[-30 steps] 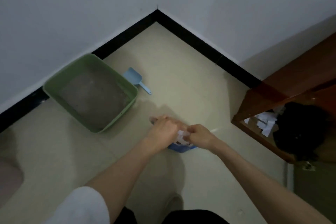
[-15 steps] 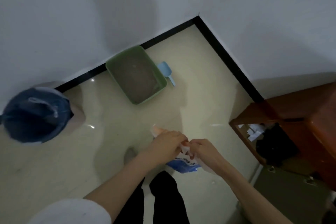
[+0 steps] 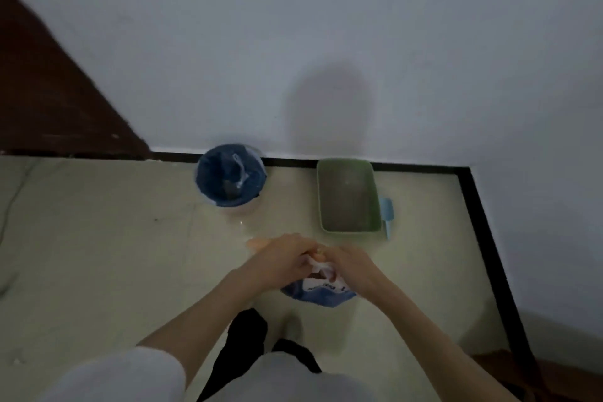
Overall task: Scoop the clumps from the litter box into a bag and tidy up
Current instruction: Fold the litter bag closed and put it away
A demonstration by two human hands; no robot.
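A blue and white plastic bag [image 3: 318, 292] hangs in front of me. My left hand [image 3: 280, 259] and my right hand [image 3: 350, 266] both grip its gathered top, close together. Beyond them the green litter box [image 3: 347, 196] sits on the floor against the wall, with grey litter inside. A light blue scoop [image 3: 386, 214] lies on the floor along the box's right side. What the bag contains is hidden.
A bin lined with a blue bag [image 3: 230, 179] stands by the wall, left of the litter box. A dark wooden surface [image 3: 49, 101] fills the left edge. Black skirting runs along the wall and down the right side.
The view has swung left and pulled back: the litter box and the bin now sit farther off by the wall, and the wooden cabinet on the right has left view. Both hands keep hold of the bag.
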